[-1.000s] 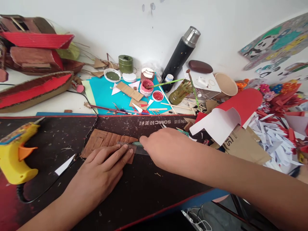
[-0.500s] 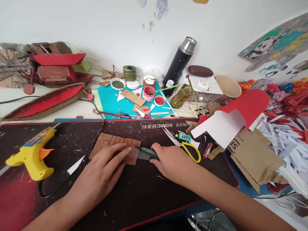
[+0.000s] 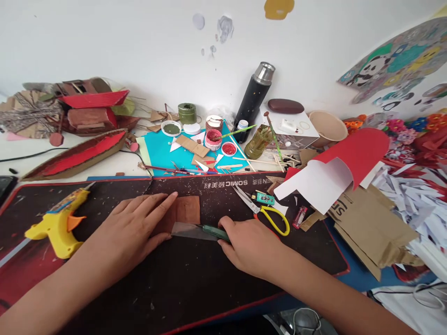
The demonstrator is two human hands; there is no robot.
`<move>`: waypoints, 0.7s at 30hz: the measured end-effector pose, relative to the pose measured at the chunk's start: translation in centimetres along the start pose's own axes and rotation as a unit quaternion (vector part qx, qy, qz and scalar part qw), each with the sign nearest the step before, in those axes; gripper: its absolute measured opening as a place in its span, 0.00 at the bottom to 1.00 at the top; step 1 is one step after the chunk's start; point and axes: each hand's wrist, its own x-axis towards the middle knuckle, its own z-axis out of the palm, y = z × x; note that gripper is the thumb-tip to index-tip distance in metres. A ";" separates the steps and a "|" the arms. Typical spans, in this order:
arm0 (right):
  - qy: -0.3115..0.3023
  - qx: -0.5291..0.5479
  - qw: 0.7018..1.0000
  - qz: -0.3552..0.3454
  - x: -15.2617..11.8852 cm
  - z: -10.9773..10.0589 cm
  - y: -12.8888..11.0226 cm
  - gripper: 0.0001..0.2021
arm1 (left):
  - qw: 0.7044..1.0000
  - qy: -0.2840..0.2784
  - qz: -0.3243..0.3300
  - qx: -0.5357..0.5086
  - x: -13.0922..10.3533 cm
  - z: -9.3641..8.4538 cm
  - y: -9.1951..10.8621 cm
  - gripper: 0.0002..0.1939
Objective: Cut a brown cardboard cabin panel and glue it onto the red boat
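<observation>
A brown painted cardboard piece (image 3: 188, 209) lies on the dark mat (image 3: 195, 288). Over its left part my left hand (image 3: 139, 223) rests flat, fingers spread, hiding much of it. My right hand (image 3: 240, 239) is wrapped round a green-handled craft knife (image 3: 214, 232), its tip pointing left near the cardboard's lower right corner. A clear plastic strip (image 3: 186, 230) lies along the cardboard's lower edge, between the two hands. Scissors with yellow handles (image 3: 274, 220) lie open just beyond my right hand.
A yellow glue gun (image 3: 56, 228) lies at the left. Behind the mat are cardboard boats (image 3: 77, 153), paint jars (image 3: 187, 113) and a black flask (image 3: 253, 95). Red-and-white curved paper (image 3: 335, 172), flattened cardboard (image 3: 377, 228) and paper strips (image 3: 401, 200) fill the right side.
The cardboard has turned, and my left hand has shifted left off the plastic strip. The strip now sits at the cardboard's lower edge. My right hand keeps the knife. The view has shifted slightly.
</observation>
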 end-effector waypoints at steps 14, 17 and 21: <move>0.029 0.015 0.999 0.010 -0.4 1.4 0.9 0.10 | 0.997 0.009 -0.067 0.025 -2.6 -0.5 1.9 0.42; 0.031 0.009 0.999 0.006 -0.4 1.4 0.9 0.10 | 0.995 0.010 -0.091 0.027 -2.6 -0.4 3.4 0.46; 0.043 0.010 0.999 0.009 -0.3 1.1 0.9 0.09 | 0.995 0.033 -0.092 0.017 -3.2 0.0 5.0 0.48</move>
